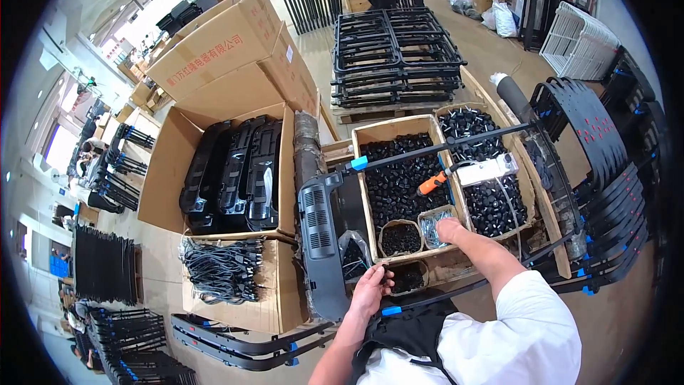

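Note:
My right hand reaches into a small box of silver screws; its fingertips are hidden there. My left hand is closed with the fingers pinched together, close to the lower end of a black plastic panel with vents. Something small and dark may be between those fingers, too small to make out. The panel joins a black tubular frame with blue tape, which runs across the parts bins. Beside the screws sits a small box of black screws. An orange-handled screwdriver lies on black round caps.
A white box-shaped device with a cable rests on the right bins of black knobs. To the left stand an open carton of black panels and a bundle of black cables. Stacked black frames lie ahead; curved frames hang at right.

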Action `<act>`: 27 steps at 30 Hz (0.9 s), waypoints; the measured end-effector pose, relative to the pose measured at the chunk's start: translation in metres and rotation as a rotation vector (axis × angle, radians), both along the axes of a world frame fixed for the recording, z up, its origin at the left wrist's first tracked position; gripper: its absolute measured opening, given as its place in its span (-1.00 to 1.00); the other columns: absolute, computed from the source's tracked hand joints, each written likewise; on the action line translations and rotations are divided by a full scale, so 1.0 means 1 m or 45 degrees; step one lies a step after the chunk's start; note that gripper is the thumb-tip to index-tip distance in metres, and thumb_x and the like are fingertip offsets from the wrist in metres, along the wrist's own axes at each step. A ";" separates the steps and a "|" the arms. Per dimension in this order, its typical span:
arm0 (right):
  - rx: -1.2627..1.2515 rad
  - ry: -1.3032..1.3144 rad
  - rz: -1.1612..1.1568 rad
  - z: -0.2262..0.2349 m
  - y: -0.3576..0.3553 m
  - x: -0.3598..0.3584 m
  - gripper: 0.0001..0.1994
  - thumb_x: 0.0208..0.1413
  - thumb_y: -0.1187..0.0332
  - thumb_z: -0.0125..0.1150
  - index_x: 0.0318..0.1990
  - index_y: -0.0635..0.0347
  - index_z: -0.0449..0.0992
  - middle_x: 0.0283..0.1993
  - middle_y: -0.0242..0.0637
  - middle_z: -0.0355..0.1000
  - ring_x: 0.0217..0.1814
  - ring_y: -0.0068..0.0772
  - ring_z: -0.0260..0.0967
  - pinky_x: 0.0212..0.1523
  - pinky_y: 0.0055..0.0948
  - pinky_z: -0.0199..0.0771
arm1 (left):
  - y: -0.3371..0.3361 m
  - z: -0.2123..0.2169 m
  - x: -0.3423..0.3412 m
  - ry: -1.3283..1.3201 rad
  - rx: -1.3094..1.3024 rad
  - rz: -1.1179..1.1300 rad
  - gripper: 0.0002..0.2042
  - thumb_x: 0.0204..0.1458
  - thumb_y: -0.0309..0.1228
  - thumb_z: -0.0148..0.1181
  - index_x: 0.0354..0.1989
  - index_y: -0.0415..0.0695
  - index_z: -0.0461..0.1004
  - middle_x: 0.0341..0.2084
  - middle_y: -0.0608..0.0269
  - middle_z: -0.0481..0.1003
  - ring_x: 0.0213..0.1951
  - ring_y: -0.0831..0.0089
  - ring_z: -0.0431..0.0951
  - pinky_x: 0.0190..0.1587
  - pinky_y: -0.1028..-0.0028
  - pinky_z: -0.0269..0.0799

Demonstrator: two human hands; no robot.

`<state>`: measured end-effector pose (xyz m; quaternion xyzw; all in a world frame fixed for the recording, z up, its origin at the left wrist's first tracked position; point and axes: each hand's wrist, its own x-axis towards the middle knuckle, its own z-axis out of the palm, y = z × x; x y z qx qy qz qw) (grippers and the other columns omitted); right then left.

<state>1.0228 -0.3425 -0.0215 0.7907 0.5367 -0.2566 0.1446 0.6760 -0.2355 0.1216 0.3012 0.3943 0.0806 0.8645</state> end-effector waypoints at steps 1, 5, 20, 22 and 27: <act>0.012 0.012 -0.014 -0.002 -0.003 0.001 -0.76 0.05 0.31 0.22 -0.22 0.12 0.77 -0.07 -0.03 0.70 0.08 -0.05 0.66 0.17 -0.14 0.62 | 0.000 -0.001 -0.001 -0.002 -0.016 0.004 -0.72 0.48 -0.28 0.06 0.25 -0.07 0.41 -0.16 0.28 0.55 -0.24 0.45 0.56 -0.25 0.46 0.44; 0.243 0.096 -0.320 0.024 0.005 0.000 -0.73 0.03 0.27 0.27 -0.21 0.21 0.75 -0.10 0.06 0.68 0.01 0.07 0.66 0.09 -0.04 0.67 | 0.003 -0.006 -0.005 -0.012 -0.020 0.087 -0.75 0.45 -0.27 0.14 0.19 -0.02 0.49 -0.18 0.31 0.59 -0.27 0.50 0.58 -0.28 0.48 0.46; 0.517 0.822 0.329 0.218 0.050 -0.076 -0.79 0.00 0.30 0.24 -0.27 0.25 0.52 -0.35 -0.01 0.58 -0.22 0.13 0.58 -0.19 -0.02 0.53 | 0.040 0.018 0.022 0.073 0.311 -0.221 -0.71 0.46 -0.23 0.13 0.14 -0.18 0.54 -0.34 0.36 0.58 -0.40 0.65 0.51 -0.35 0.61 0.45; 0.517 0.809 0.391 0.227 0.054 -0.080 -0.80 0.01 0.32 0.23 -0.26 0.25 0.53 -0.32 0.01 0.59 -0.18 0.16 0.59 -0.15 0.03 0.55 | 0.042 0.019 0.022 0.062 0.285 -0.243 -0.73 0.45 -0.22 0.14 0.09 -0.16 0.55 -0.35 0.37 0.58 -0.42 0.66 0.50 -0.36 0.62 0.45; 0.448 0.636 0.610 0.233 0.062 -0.088 -0.79 0.04 0.35 0.22 -0.20 0.27 0.53 -0.27 0.02 0.61 -0.11 0.15 0.61 -0.06 0.08 0.60 | 0.042 0.021 0.021 0.077 0.304 -0.363 -0.75 0.44 -0.22 0.16 0.05 -0.14 0.57 -0.38 0.40 0.57 -0.44 0.68 0.49 -0.38 0.62 0.44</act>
